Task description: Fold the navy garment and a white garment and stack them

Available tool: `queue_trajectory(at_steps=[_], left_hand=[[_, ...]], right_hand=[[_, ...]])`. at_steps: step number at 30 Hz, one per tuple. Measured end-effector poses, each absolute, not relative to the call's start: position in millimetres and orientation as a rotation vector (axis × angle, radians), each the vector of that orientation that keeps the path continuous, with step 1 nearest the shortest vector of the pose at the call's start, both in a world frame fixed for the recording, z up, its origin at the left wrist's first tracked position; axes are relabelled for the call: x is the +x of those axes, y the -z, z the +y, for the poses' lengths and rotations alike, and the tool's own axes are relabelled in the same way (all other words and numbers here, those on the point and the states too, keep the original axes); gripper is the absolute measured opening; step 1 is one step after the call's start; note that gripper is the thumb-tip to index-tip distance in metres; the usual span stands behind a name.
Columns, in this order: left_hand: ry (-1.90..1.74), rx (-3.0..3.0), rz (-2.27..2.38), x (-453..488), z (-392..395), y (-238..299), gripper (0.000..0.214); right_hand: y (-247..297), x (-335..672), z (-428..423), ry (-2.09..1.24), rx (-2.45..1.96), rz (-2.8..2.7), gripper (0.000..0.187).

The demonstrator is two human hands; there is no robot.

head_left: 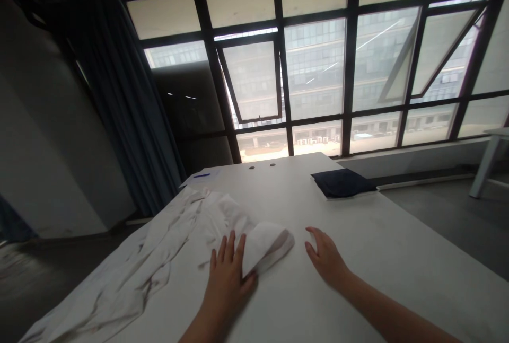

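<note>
Left hand (pixel 227 271) lies flat and open on a crumpled white garment (pixel 167 247) spread across a white table (pixel 397 247), apparently mid-fold, while the right hand (pixel 326 259), open and empty, rests beside its folded-over end (pixel 270 241), which likely needs grasping next.

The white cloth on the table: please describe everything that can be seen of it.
The white cloth is thin, creased fabric, perhaps a shirt, spread loosely along the left part of the white table and reaching its near left edge. Its right end is folded over into a rounded flap. The left hand lies flat and open on it beside that flap, thumb at the flap's edge. The right hand does not touch it.
</note>
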State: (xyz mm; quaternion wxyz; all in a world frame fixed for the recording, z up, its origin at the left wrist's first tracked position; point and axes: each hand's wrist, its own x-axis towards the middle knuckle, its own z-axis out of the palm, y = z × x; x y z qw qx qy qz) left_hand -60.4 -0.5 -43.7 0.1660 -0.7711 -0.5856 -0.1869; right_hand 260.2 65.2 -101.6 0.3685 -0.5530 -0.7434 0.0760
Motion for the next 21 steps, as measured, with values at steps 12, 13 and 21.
queue_trajectory(at_steps=[12,13,21], left_hand=[[0.193,-2.831,-1.373,-38.6,-15.0,52.4,0.109],[0.201,-2.885,-1.306,-34.6,-17.6,50.2,0.109],[0.397,-2.7,-1.475,-34.0,-10.1,45.1,0.09]], right_hand=[[63.9,246.7,33.1,-0.23,-0.901,-2.398,0.075],[62.9,246.4,32.8,-0.258,-0.881,-2.429,0.072],[57.2,264.4,51.2,-0.259,-1.293,-2.43,0.041]])
